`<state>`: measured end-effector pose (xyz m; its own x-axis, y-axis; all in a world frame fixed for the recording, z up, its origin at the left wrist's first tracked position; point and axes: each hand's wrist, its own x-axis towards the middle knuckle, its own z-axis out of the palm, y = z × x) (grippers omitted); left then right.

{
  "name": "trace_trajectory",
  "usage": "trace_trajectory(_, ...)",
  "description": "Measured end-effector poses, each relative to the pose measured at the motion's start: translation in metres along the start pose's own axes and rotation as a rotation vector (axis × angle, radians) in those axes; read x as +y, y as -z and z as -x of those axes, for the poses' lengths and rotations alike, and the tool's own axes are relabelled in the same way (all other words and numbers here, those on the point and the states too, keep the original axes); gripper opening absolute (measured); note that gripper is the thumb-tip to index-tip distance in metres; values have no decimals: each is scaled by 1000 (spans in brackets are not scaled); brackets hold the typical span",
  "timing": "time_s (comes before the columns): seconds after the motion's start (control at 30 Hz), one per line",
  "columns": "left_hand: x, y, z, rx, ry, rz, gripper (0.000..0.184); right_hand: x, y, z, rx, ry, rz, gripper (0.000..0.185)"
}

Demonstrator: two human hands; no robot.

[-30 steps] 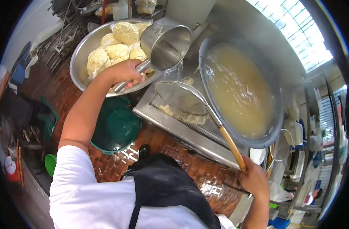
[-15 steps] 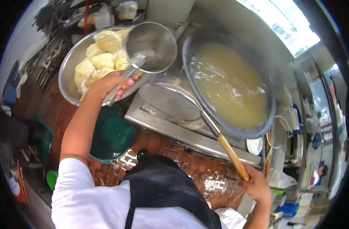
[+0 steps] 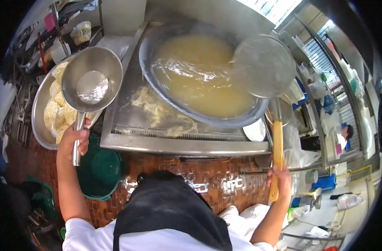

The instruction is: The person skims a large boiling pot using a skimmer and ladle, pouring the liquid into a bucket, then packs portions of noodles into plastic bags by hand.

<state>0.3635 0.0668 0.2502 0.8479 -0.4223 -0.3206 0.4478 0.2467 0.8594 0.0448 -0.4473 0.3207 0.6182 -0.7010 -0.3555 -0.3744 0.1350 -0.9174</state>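
My left hand [image 3: 74, 142] is closed round the metal handle of a deep, round dipper [image 3: 91, 77], with a little clear liquid or a shiny bottom showing inside. The dipper hangs over the edge of a steel bowl [image 3: 43, 134] of bagged yellow noodle-like food [image 3: 53, 115]. In my right hand [image 3: 280, 180] is the wooden handle of a wide mesh skimmer [image 3: 264, 67]. Its round mesh head is above the right rim of a large wok [image 3: 166, 102] filled with cloudy yellowish liquid [image 3: 191, 62]. Steam blurs the far side of the wok.
Wet pale scraps [image 3: 147, 104] lie on the steel stove top [image 3: 124, 113]. A white dish [image 3: 255, 131] rests by the wok. Below is a green tub [image 3: 101, 171] on a wet brick floor [image 3: 149, 161]. Shelves run along the right, with another person [image 3: 342, 137] farther off.
The skimmer has swung from over the stove top up to the wok's right side. The dipper has turned more upright in my left hand. My view has shifted to the right.
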Motion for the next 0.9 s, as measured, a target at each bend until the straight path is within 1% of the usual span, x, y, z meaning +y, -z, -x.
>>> trace_trajectory(0.07, -14, -15, 12, 23, 5, 24, 44, 17, 28, -39, 23, 46, -103, 36)
trace_trajectory(0.17, -35, -35, 30, 80, 25, 41, 43, 45, 69, -109, 24, -2, -319, 36)
trace_trajectory(0.23, -48, -49, 41, 78, 43, 122, 40, 77, 100, -155, -21, -54, -531, 30)
trace_trajectory(0.3, -59, -69, 50, 122, 36, 126, 39, 111, 127, -199, -52, -89, -646, 26)
trace_trajectory(0.33, -65, -76, 54, 162, 38, 140, 38, 125, 135, -216, -82, -120, -708, 24)
trace_trajectory(0.37, -69, -83, 57, 154, 47, 164, 37, 135, 136, -222, -91, -121, -743, 25)
trace_trajectory(0.43, -81, -91, 63, 148, 55, 195, 38, 158, 135, -237, -13, -123, -658, 25)
trace_trajectory(0.5, -89, -100, 69, 182, 74, 213, 38, 175, 135, -246, -33, -151, -552, 27)
trace_trajectory(0.53, -93, -103, 70, 190, 83, 211, 38, 185, 138, -254, 47, -165, -398, 25)
trace_trajectory(0.57, -96, -106, 70, 191, 97, 204, 38, 183, 130, -253, 89, -154, -309, 27)
trace_trajectory(0.63, -104, -109, 68, 201, 102, 203, 37, 179, 133, -255, 10, -110, -49, 29)
trace_trajectory(0.7, -112, -110, 66, 210, 104, 196, 37, 182, 141, -263, 3, -142, 184, 29)
trace_trajectory(0.73, -118, -109, 66, 197, 107, 212, 38, 190, 142, -271, 26, -111, 215, 30)
trace_trajectory(0.77, -123, -110, 66, 189, 115, 218, 38, 173, 139, -262, 37, -179, 279, 31)
trace_trajectory(0.83, -129, -110, 69, 187, 115, 231, 39, 178, 148, -270, 164, -176, 334, 34)
trace_trajectory(0.9, -131, -117, 70, 205, 148, 219, 38, 194, 162, -280, 490, 333, 868, 35)
